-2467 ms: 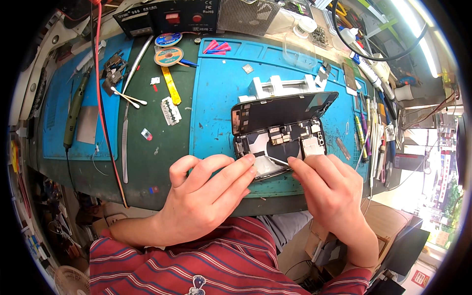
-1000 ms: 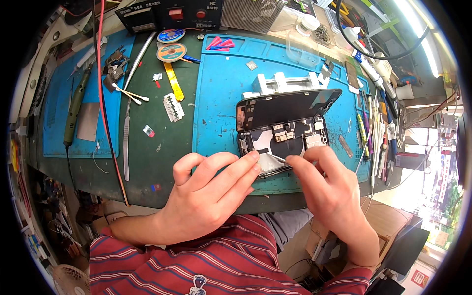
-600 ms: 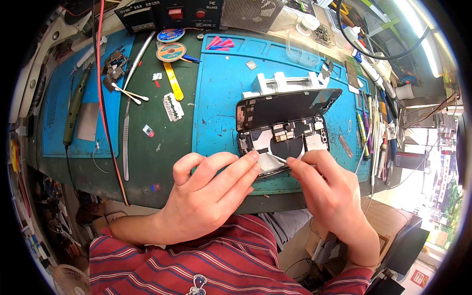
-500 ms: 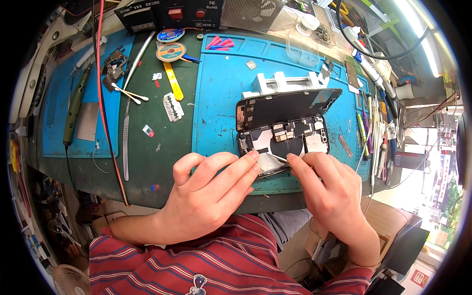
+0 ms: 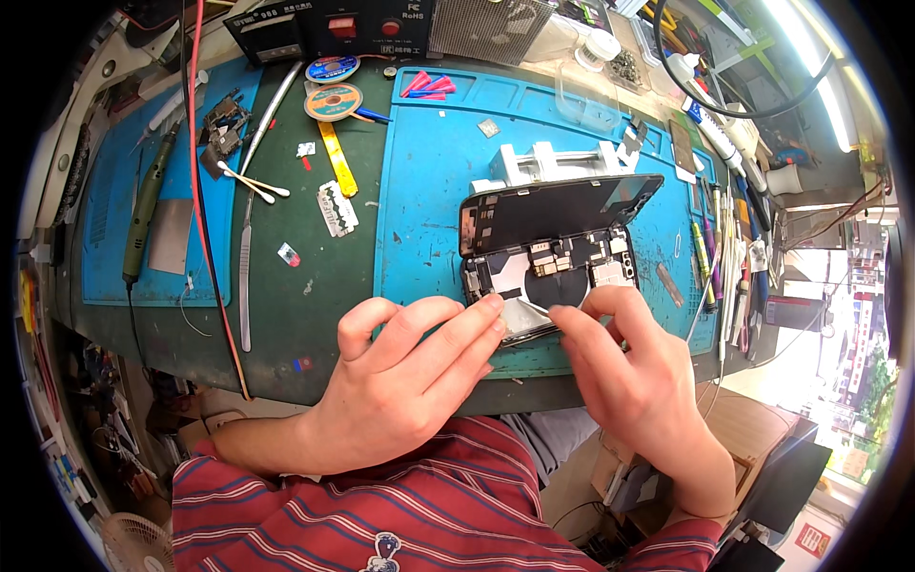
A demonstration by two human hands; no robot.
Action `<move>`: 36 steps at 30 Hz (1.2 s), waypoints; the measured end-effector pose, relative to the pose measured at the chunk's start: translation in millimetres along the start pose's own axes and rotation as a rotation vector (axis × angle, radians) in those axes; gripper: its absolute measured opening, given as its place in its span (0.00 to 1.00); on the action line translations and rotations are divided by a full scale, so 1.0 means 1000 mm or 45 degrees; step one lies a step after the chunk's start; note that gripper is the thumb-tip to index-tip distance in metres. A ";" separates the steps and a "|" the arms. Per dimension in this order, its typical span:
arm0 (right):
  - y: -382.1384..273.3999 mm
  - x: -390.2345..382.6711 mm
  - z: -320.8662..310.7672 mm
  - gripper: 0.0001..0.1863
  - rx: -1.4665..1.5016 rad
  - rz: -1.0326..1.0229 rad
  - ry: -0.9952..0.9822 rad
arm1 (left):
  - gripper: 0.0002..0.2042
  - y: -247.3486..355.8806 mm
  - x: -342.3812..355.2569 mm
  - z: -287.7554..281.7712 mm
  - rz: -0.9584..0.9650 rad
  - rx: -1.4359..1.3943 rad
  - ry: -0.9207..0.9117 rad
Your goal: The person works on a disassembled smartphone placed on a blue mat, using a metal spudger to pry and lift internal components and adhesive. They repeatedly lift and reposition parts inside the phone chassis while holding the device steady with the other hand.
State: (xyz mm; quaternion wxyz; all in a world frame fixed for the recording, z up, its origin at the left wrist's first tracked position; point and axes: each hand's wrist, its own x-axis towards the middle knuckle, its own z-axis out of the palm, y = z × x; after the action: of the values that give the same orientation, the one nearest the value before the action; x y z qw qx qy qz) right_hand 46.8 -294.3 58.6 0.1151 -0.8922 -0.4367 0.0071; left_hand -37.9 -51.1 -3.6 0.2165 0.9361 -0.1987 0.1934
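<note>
Head camera view, looking down: an opened black smartphone (image 5: pixel 562 280) lies on a blue rubber work mat (image 5: pixel 419 219), its long axis running roughly left to right, the right end angled slightly away from the person. Its dark flat screen panel (image 5: pixel 562 214) stands tilted up along the far long edge, before a silver metal clamp (image 5: pixel 543 164), seemingly to leave the insides reachable. The left hand (image 5: pixel 410 386) rests its extended, close-set fingertips at the phone's near left corner, probably to steady it; whether they grip is unclear. The right hand (image 5: pixel 634 367) pinches a slim white stick (image 5: pixel 535 307), pointing leftward over the casing, likely for fine control.
</note>
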 end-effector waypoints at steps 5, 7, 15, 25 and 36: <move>-0.001 -0.004 -0.002 0.28 -0.207 -0.089 -0.013 | 0.24 0.000 0.000 0.001 -0.001 0.009 0.003; 0.000 -0.002 -0.004 0.30 -0.167 -0.124 -0.046 | 0.24 0.001 0.001 0.000 -0.001 0.018 0.001; 0.002 -0.003 0.003 0.38 -0.146 -0.091 -0.170 | 0.21 0.002 0.000 0.002 0.013 0.079 0.017; 0.004 -0.005 0.006 0.39 -0.193 -0.092 -0.156 | 0.20 0.002 -0.001 0.003 -0.002 0.055 0.021; 0.009 -0.004 0.010 0.39 -0.204 -0.057 -0.075 | 0.20 0.002 -0.001 0.003 0.003 0.071 0.015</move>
State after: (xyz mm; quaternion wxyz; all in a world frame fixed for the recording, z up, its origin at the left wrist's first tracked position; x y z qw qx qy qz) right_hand 49.6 -300.8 46.9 0.0306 -0.8880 -0.4588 -0.0040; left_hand -39.2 -53.9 -6.3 0.1912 0.9404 -0.1930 0.2047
